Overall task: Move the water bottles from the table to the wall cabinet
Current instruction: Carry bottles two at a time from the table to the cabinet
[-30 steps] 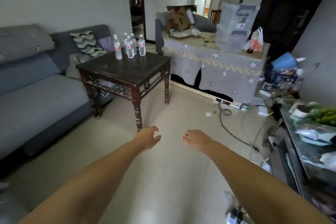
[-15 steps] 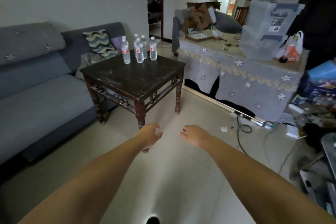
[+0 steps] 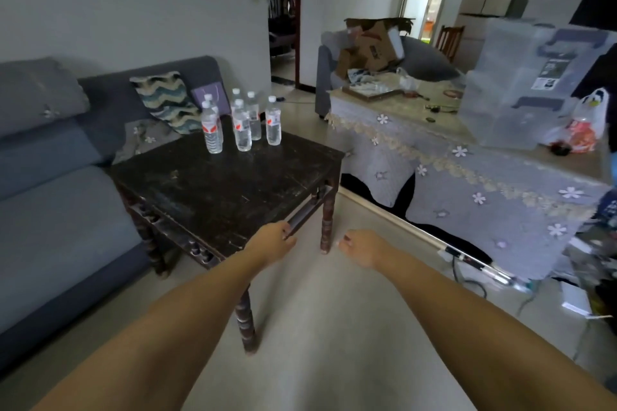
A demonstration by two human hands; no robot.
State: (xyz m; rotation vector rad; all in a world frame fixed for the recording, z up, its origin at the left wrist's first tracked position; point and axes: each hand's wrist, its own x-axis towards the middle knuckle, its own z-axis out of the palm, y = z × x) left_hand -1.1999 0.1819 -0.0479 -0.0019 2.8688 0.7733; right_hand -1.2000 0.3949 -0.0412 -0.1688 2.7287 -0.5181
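left hand [image 3: 272, 241] loosely curled, empty | right hand [image 3: 362, 247] same | water bottles [image 3: 242, 125] upright on counter [image 3: 213, 190] | probably full, smooth, squeezable; grip mid-body

Bare dark tabletop [image 3: 227, 190] lies open before me up to the water bottles [image 3: 242, 125]. The grey sofa [image 3: 50, 183] hems its left; the cloth-covered table [image 3: 467, 157] crowds the right.

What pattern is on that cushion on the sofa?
The cushion has wavy zigzag stripes in teal, dark blue and cream, seen in the head view.
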